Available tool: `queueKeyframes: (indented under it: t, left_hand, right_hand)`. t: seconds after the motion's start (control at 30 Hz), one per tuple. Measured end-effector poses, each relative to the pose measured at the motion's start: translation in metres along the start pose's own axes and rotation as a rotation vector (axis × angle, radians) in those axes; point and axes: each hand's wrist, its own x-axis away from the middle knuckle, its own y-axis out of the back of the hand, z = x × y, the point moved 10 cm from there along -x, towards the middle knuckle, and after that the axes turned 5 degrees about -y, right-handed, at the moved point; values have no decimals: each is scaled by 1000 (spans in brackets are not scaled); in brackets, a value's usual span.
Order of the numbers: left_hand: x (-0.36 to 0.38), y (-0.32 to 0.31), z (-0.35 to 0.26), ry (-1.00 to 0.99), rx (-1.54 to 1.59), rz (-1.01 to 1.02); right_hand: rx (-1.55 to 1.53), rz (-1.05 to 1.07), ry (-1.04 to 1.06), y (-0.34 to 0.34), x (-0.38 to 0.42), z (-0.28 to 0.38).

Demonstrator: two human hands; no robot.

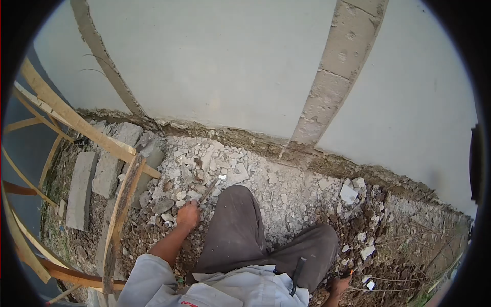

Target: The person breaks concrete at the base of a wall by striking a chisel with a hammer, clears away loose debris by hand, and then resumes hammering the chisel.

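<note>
My left hand point(188, 215) is closed and rests low over the rubble beside my left knee. A thin brownish bar point(207, 192) runs from its fingers up toward the wall, its far end among pale stones. My right hand point(339, 285) is down by my right thigh, close to the soil. Its fingers look curled, and a small orange tip point(351, 272) shows at them; the rest of what it holds is hidden. White broken rubble point(276, 189) covers the ground in front of my knees.
A pale wall point(220, 61) with rough unplastered strips point(335, 77) rises ahead. Concrete blocks point(82, 189) lie on the left, behind a wooden frame point(120, 215) that stands near my left arm. Dry stalks point(404, 235) and dark soil are on the right.
</note>
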Motion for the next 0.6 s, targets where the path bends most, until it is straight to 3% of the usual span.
queueKeyframes:
  t: [0.07,0.1,0.13,0.17,0.2,0.23,0.27,0.37,0.43,0.47,0.53,0.6]
  left_hand:
    - [-1,-1,3,6,-2,-11]
    - [0,0,4,-1,-3,-36]
    - [0,-1,4,9,10,-23]
    - [1,0,4,26,26,-15]
    - [2,0,3,35,21,5]
    - [2,-1,4,54,15,18]
    - [1,-4,4,28,7,19]
    - [0,-5,8,-28,-62,-56]
    - [3,-2,1,-7,-81,-40]
    - [4,2,-2,10,-104,-28]
    - [6,7,-10,44,-103,5]
    - [6,10,-10,91,-89,38]
  right_hand:
    - [-147,-14,-12,30,12,22]
    - [-184,57,-165,43,20,31]
    - [-197,-73,-88,11,-23,-7]
    - [-255,123,-335,12,-19,-9]
    - [-311,143,-387,3,-30,-19]
    - [-679,134,-454,6,-21,-13]
    - [-944,119,-414,-4,-27,-14]
    - [-883,44,-352,4,-3,-3]
    - [-952,-333,-13,37,24,14]
    - [-951,-333,-20,51,42,32]
    - [-1148,-110,4,100,69,105]
    - [-1240,-89,87,130,71,146]
